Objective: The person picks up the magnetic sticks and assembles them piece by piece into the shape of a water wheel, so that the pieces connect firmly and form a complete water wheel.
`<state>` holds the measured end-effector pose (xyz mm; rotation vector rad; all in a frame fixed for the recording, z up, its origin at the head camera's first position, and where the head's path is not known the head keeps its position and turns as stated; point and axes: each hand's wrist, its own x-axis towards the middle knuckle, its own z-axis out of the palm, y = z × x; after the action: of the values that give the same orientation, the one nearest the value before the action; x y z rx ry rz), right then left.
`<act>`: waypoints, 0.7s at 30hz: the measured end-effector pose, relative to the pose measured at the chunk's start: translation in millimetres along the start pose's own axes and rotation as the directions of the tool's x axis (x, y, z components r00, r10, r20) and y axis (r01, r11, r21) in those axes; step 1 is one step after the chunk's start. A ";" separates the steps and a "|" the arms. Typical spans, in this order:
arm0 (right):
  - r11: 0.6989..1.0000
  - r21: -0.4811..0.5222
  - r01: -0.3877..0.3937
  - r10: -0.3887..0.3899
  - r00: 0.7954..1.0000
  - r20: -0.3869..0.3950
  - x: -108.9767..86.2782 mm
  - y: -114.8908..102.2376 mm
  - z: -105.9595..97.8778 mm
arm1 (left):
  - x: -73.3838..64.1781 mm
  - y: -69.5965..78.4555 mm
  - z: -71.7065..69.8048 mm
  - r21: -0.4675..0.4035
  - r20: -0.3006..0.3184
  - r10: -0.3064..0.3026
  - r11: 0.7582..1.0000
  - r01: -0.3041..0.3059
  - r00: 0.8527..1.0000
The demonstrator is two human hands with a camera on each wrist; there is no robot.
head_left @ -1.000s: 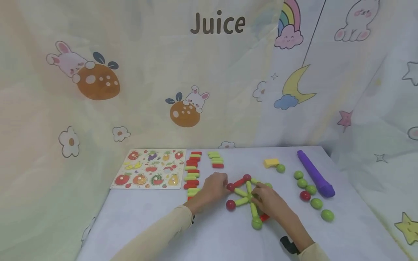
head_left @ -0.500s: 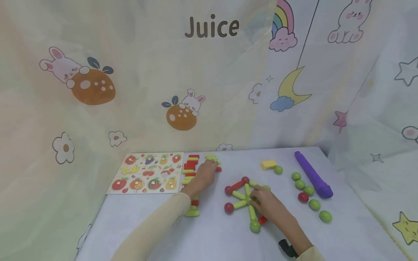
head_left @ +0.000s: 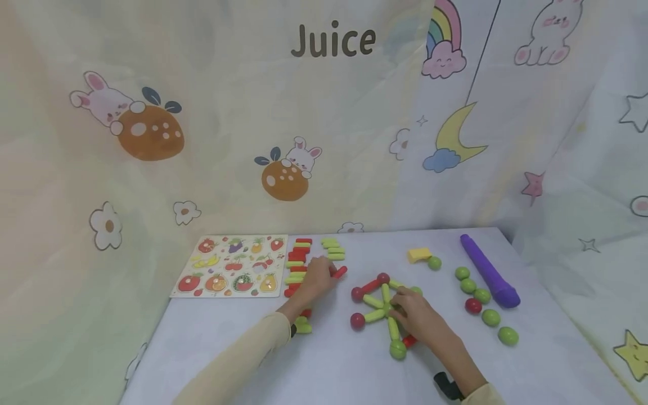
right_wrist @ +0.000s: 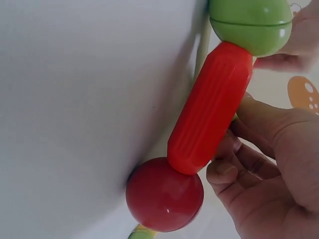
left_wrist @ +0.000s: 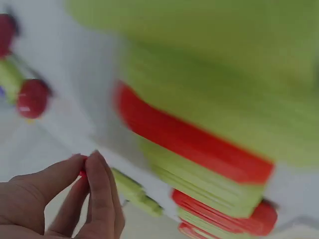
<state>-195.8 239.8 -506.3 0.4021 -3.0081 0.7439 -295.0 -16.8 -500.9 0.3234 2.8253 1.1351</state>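
My left hand [head_left: 318, 278] pinches a red stick [head_left: 340, 272] between thumb and fingertips, just right of the long column of sticks. In the left wrist view only a sliver of that stick shows between the fingertips. My right hand [head_left: 417, 316] grips the middle of a wheel-shaped model of green and red sticks and balls [head_left: 374, 316], its fingers at the green centre ball. Close up in the right wrist view, a red stick [right_wrist: 212, 107] of the model joins a green ball [right_wrist: 251, 25] to a red ball [right_wrist: 164, 194]. The hand partly hides the model's right side.
A column of red and green sticks [head_left: 296, 256] runs beside a fruit picture board [head_left: 228, 275]. Several green sticks [head_left: 334, 251] lie behind the left hand. To the right are loose balls [head_left: 491, 318], a purple microphone-shaped toy [head_left: 488, 273] and a yellow block [head_left: 419, 255].
My left hand left the model, reached back to the short stick pile and took the red stick, which it now brings slightly nearer. The right hand stays on the model's middle.
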 end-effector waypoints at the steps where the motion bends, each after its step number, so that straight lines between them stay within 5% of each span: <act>1: 1.000 0.001 0.002 -0.002 1.000 0.000 0.1 -0.3 0.5 | -7.7 2.6 -1.2 -0.047 -0.001 -0.018 0.999 0.018 1.000; 5: 1.000 0.008 -0.002 0.002 1.000 -0.004 -0.7 -2.3 1.5 | -40.2 10.7 -1.4 -0.212 0.046 -0.105 0.971 0.112 0.993; 11: 1.000 0.007 0.011 -0.010 1.000 -0.026 -1.6 -3.0 0.4 | -68.7 20.5 12.6 -0.258 0.109 -0.185 0.943 0.208 0.977; 16: 1.000 0.000 0.016 -0.016 0.999 -0.037 -1.9 -4.3 1.0 | -76.4 19.0 22.2 -0.288 0.087 -0.154 0.942 0.173 0.984; 21: 1.000 0.000 0.016 -0.016 0.999 -0.043 -3.4 -6.7 1.3 | -79.7 12.0 29.6 -0.308 0.071 -0.038 0.950 0.058 0.997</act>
<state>-190.8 234.3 -504.7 0.4040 -2.9618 0.7426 -210.8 -6.2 -514.3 0.2596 2.5295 1.5007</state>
